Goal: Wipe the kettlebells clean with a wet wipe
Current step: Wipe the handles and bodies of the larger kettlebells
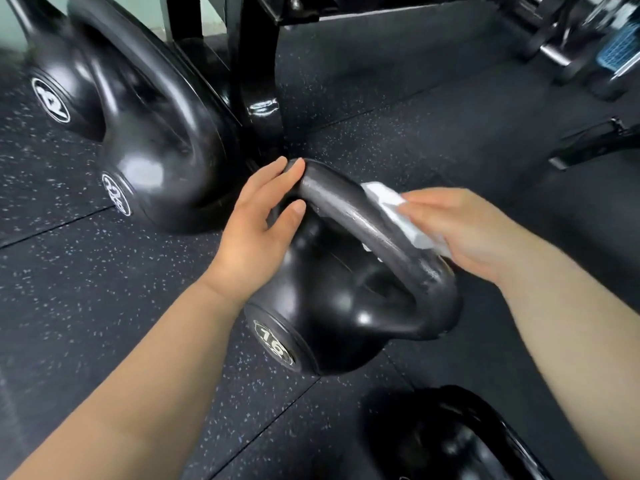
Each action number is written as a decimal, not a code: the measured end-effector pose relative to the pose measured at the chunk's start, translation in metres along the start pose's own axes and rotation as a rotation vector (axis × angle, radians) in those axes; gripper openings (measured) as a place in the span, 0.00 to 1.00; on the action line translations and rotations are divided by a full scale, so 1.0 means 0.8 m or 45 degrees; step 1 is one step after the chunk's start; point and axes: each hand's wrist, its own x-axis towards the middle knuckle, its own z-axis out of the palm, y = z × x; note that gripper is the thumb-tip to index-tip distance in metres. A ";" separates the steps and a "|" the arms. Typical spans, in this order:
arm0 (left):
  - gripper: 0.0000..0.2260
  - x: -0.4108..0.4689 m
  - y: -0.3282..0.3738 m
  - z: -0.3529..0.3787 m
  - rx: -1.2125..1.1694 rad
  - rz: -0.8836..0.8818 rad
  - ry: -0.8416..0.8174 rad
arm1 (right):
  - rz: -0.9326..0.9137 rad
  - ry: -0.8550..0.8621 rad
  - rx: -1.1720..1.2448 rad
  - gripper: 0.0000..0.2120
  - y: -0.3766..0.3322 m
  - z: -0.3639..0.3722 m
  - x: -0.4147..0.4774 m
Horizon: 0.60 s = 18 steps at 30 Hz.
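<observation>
"Which one are you working on?"

"The 16 kettlebell [346,323], which is sitting on the speckled rubber floor [104,306] right in front of me. My left hand [256,223] is gripping it at the eleven o'clock end of the handle [363,220], with my fingers lying over the top and my thumb tucking underneath."

"And the other hand?"

"My right hand [464,230] is clutching the folded wet wipe [391,209] and pressing it against the handle's outer side, towards three o'clock. The wipe is wrapping partly over the bar."

"What's sitting around you?"

"A bigger kettlebell marked 22 [156,161] is standing at ten o'clock, near the one I'm holding. I cannot tell whether they are touching. A kettlebell marked 12 [59,81] is sitting just behind that, farther out at ten o'clock. Another black kettlebell [450,438] is poking into view at five o'clock, its number hidden. A black rack leg [256,64] is rising at twelve o'clock, and a blue basket [620,46] is showing, blurred, at two o'clock."
</observation>
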 end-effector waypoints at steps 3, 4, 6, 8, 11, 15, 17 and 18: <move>0.21 0.002 -0.004 -0.003 0.027 0.018 0.007 | -0.062 -0.050 -0.093 0.06 -0.033 0.024 0.034; 0.21 0.004 -0.006 -0.005 0.038 0.030 0.006 | -0.102 -0.085 -0.114 0.05 -0.037 0.027 0.038; 0.19 0.008 -0.009 -0.009 0.064 0.053 0.003 | -0.128 -0.073 -0.142 0.05 -0.040 0.031 0.041; 0.17 0.010 -0.011 -0.011 0.077 0.050 0.013 | -0.137 -0.004 -0.163 0.06 -0.035 0.026 0.031; 0.17 0.010 -0.009 -0.011 0.073 0.072 0.031 | -0.094 0.022 -0.105 0.09 -0.013 0.005 -0.014; 0.17 0.010 -0.010 -0.008 0.030 0.040 0.050 | 0.044 0.045 -0.027 0.13 0.018 -0.014 -0.050; 0.17 0.012 -0.008 -0.007 0.003 0.015 0.053 | 0.078 0.002 -0.025 0.07 0.019 -0.016 -0.046; 0.18 0.012 -0.008 -0.006 -0.008 0.013 0.051 | 0.071 -0.042 -0.043 0.12 0.014 -0.014 -0.036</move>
